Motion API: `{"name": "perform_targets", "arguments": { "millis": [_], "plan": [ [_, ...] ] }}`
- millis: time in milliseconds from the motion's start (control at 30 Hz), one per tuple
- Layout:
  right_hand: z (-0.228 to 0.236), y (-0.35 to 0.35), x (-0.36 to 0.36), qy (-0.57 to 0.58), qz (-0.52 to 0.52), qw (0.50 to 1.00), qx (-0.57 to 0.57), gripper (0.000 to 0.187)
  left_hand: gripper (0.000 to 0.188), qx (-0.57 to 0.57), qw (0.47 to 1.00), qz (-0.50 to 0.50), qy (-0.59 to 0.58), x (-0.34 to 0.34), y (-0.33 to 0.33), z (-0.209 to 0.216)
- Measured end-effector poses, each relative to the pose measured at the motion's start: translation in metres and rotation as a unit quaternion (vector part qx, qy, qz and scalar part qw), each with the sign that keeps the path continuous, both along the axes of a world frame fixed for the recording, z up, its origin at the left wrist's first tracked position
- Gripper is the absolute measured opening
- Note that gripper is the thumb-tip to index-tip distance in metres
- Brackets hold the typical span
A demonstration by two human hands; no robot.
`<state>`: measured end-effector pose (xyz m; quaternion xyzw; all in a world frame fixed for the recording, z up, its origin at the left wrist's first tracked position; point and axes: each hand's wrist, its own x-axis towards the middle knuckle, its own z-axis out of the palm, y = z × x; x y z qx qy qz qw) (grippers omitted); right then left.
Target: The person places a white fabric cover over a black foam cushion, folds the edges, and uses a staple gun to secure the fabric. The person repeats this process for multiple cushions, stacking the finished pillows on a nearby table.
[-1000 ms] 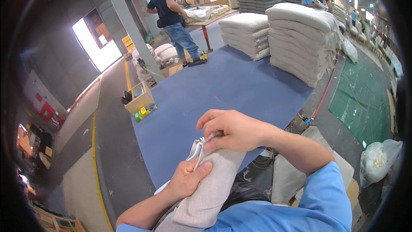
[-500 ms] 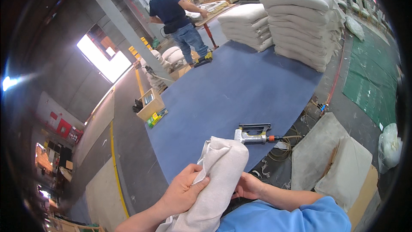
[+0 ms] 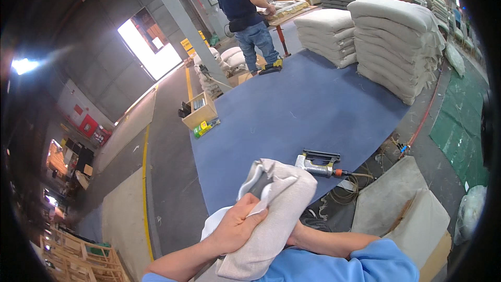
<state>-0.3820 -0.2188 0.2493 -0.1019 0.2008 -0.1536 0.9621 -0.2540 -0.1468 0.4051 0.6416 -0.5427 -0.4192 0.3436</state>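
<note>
I hold a padded seat panel (image 3: 276, 219) wrapped in pale beige cloth, tilted above the near edge of the blue-covered table. My left hand (image 3: 237, 227) is closed on the folded cloth along its left side, thumb on top. A grey layer shows inside the fold, next to white material. My right hand (image 3: 297, 234) holds the panel's right side from beneath, its fingers hidden behind it. Just beyond the panel, a staple gun (image 3: 315, 166) lies on the table, joined to an air hose.
The blue tabletop (image 3: 271, 120) bears two stacks of beige cushions (image 3: 394, 42) at the far right. A wooden box (image 3: 201, 110) stands at its left edge, beside a green-and-yellow pack (image 3: 204, 128). Beige panels (image 3: 402, 203) lean at right. A co-worker (image 3: 245, 18) stands at another table.
The panel has turned in my hands, and its cloth fold has opened to show the grey layer. My left hand has shifted slightly right. The whole view has swung a little left.
</note>
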Motion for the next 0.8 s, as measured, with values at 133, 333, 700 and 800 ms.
{"name": "perform_targets", "arguments": {
  "millis": [133, 333, 700, 800],
  "plan": [
    [-0.032, -0.016, 0.07, -0.113, 0.047, 0.992, 0.023, 0.067, 0.026, -0.05, 0.991, 0.086, -0.091, 0.008, 0.002, -0.004],
    [-0.097, -0.093, 0.149, -0.255, 0.029, 0.966, 0.038, 0.068, 0.022, -0.093, 0.918, 0.184, -0.338, 0.061, -0.076, -0.1],
    [-0.153, -0.204, 0.16, 0.346, -0.128, 0.796, -0.48, 0.073, 0.019, -0.011, 0.826, 0.308, -0.471, 0.127, -0.138, -0.304],
    [-0.166, -0.242, 0.181, 0.178, -0.344, 0.874, -0.293, 0.08, 0.02, -0.027, 0.84, 0.299, -0.453, 0.124, -0.144, -0.309]
  ]
}}
